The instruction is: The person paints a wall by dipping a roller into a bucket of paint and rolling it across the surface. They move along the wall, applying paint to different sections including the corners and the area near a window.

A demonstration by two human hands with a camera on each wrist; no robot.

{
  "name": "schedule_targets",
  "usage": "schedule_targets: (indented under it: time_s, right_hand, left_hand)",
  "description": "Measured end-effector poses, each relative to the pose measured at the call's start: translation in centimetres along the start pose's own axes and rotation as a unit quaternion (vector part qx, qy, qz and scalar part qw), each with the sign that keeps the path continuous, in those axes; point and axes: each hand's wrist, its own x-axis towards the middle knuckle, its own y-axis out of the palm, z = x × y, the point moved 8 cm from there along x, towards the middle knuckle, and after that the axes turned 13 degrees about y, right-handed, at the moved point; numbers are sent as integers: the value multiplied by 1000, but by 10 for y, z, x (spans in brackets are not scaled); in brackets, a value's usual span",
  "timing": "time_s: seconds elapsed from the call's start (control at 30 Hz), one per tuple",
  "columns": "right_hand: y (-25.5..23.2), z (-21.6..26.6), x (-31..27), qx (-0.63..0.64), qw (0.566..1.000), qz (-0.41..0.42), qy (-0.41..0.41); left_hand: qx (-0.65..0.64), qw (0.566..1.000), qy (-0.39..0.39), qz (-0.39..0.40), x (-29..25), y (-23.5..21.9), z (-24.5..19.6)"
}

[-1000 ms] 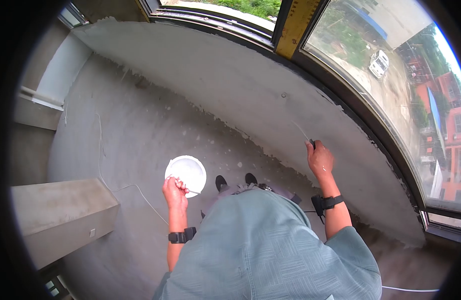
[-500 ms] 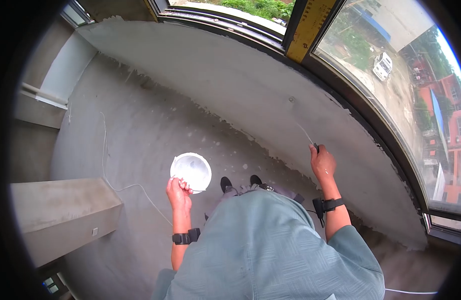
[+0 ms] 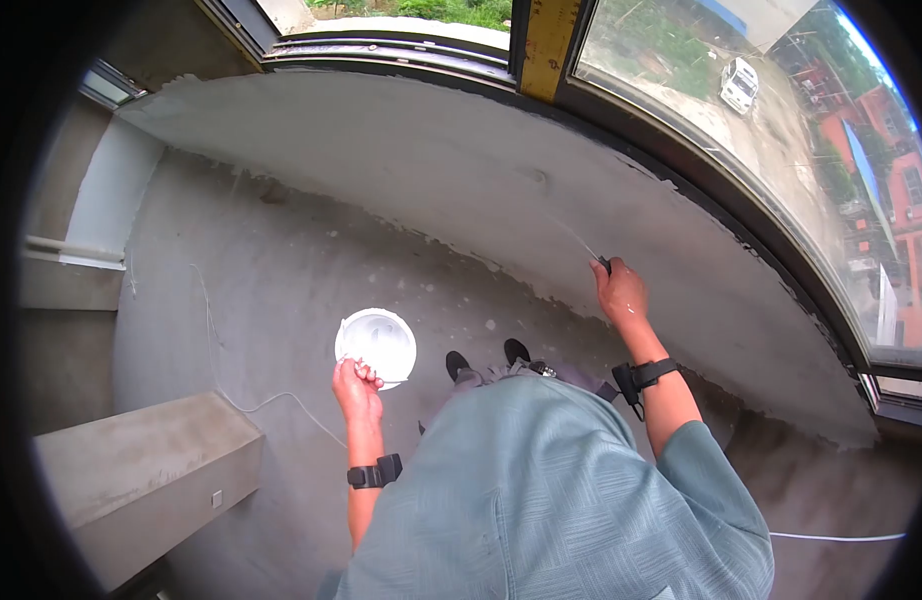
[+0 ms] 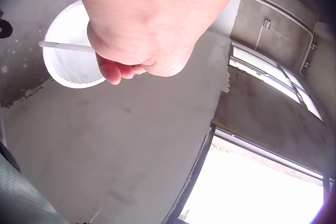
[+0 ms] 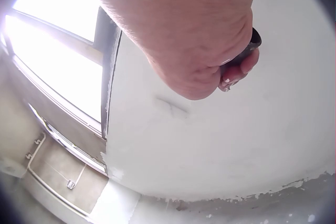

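My left hand (image 3: 359, 388) grips the handle of a round white bucket (image 3: 409, 338), which hangs just beyond the fingers. In the left wrist view a white rod-like part of the handle (image 4: 68, 47) crosses the bucket's opening. My right hand (image 3: 623, 290) is curled round the dark handle (image 5: 245, 55) of a putty knife (image 3: 583, 244). Its thin blade is at the grey, skim-coated wall (image 3: 461, 200) under the window, seen nearly edge-on in the head view. The right wrist view hides the blade behind the hand. White flecks stick to the right hand's fingers.
A window frame (image 3: 681, 170) runs above the wall, with a yellow strip (image 3: 549, 50) upright in it. A boxy concrete ledge (image 3: 151, 470) juts in at the left. A thin white cable (image 3: 281, 398) lies across the floor. The wall's lower edge is ragged, and white spots dot the floor.
The head view has shifted, so the window and wall sit farther left. My right hand with the putty knife appears slightly farther left and up. The left hand still holds the bucket.
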Motion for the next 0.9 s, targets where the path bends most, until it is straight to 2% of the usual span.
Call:
schedule_targets:
  time_s: [0.13,0.27,0.37,0.47,0.6,0.83,0.9]
  right_hand:
    - [-13,-62,-17,-16,999,-29,41]
    - [-28,-133,-34,-65,995,-30,74]
    - [-39,-165,-43,-91,991,-43,84]
    - [-35,-174,-45,-92,991,-49,82]
    - [-22,-154,-34,-93,992,-36,73]
    - [23,-54,-2,-74,997,-1,21]
    - [34,-42,9,-70,997,14,11]
  left_hand:
    - [-11,1000,-3,15,9,8,-4]
    - [-10,999,-22,34,-5,20,15]
    - [-11,999,-26,41,-7,27,19]
    - [-10,999,-17,34,-4,25,14]
    - [3,1000,-18,17,-12,21,14]
    - [24,1000,-11,14,-10,6,5]
    - [31,999,-18,7,-20,6,15]
